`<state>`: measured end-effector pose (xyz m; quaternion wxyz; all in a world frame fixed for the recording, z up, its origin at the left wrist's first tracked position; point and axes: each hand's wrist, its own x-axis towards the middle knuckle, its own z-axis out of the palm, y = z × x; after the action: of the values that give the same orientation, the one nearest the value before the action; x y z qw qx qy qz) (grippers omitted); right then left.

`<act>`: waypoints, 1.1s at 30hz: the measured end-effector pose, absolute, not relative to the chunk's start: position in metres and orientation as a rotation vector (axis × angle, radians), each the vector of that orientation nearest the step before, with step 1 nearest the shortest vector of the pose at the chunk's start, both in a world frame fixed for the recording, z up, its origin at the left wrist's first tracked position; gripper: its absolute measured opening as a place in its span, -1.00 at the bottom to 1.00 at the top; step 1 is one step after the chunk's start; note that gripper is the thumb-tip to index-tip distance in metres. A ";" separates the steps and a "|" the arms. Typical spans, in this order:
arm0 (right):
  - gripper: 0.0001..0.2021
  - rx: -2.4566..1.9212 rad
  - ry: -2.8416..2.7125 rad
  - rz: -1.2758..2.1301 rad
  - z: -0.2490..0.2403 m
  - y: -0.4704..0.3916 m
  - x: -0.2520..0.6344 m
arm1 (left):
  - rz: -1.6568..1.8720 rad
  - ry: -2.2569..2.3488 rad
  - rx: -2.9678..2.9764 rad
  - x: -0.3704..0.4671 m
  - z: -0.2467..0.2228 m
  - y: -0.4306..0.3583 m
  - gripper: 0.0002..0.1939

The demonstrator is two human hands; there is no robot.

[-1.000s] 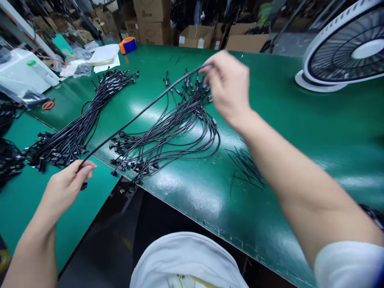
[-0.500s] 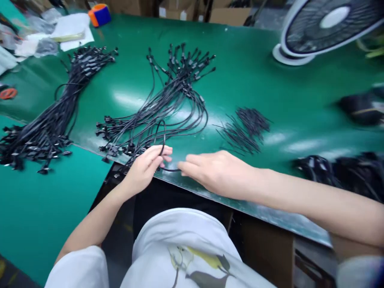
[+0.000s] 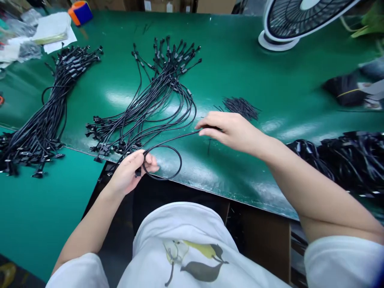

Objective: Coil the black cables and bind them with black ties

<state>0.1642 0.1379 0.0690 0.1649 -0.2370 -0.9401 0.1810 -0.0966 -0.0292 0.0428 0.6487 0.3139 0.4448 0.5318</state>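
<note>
A thin black cable (image 3: 180, 161) runs between my hands at the table's front edge. My left hand (image 3: 131, 169) is closed on it, pinching a round loop, and a small black connector pokes out below the fingers. Out to the right, my right hand (image 3: 229, 130) grips the cable's free stretch between thumb and fingers, drawing a line up from the loop. The cable's far end is hidden in that hand. Just behind my left hand lies a loose pile of black cables (image 3: 156, 96) with connectors at both ends. Short black ties (image 3: 241, 107) lie beyond my right hand.
A second cable bundle (image 3: 57, 104) lies at left. Coiled black cables (image 3: 354, 160) sit at right, below a dark pouch-like item (image 3: 342, 90). A white fan (image 3: 280, 42) stands at back right. Papers (image 3: 54, 30) and an orange-blue tape roll (image 3: 80, 13) are at back left.
My right hand has moved up and right, away from my left hand, pulling the cable out. The loop at my left hand now lies open to the right. The view has shifted slightly.
</note>
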 end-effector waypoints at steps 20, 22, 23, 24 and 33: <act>-0.71 -0.790 -2.681 -0.206 0.033 0.091 0.216 | 1.462 0.966 0.233 -0.108 0.053 -0.013 -0.72; -0.72 -0.795 -2.674 -0.227 0.033 0.093 0.215 | 1.472 0.963 0.200 -0.107 0.056 -0.013 -0.71; -0.72 -0.796 -2.679 -0.239 0.032 0.094 0.216 | 1.479 0.967 0.187 -0.107 0.058 -0.012 -0.69; -0.72 -0.794 -2.686 -0.257 0.031 0.094 0.216 | 1.487 0.976 0.180 -0.107 0.059 -0.012 -0.68; -0.79 -0.471 -3.028 0.162 0.045 0.052 0.172 | 1.383 1.159 0.663 -0.070 0.034 -0.008 -0.70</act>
<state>0.1722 0.0520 0.0445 0.0363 -0.1534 -0.9861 0.0527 -0.0697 -0.0083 0.0344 0.5727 0.2829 0.4941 0.5898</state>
